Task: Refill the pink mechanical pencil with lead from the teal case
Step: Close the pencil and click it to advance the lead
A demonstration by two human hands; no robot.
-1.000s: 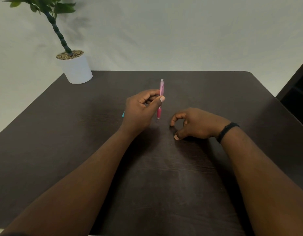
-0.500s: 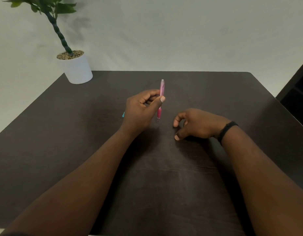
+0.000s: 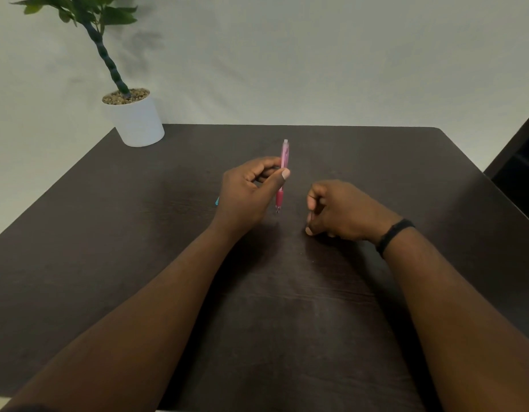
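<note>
My left hand (image 3: 248, 191) holds the pink mechanical pencil (image 3: 284, 157) upright over the middle of the table, thumb and fingers pinched on its barrel, tip pointing down just above the dark tabletop (image 3: 287, 292). Only a small sliver of the teal case (image 3: 217, 200) shows on the table at the left edge of that hand; the hand hides the rest of it. My right hand (image 3: 343, 212) rests on the table just right of the pencil tip, fingers curled in, thumb tip touching the surface. I see nothing in it.
A white pot (image 3: 136, 120) with a green plant stands at the table's far left corner. A black band (image 3: 394, 233) is on my right wrist. Dark furniture (image 3: 521, 156) stands beyond the table's right edge.
My right hand's fingers have curled in from a loose open pinch to a closed curl. The left hand and the pencil have stayed where they were.
</note>
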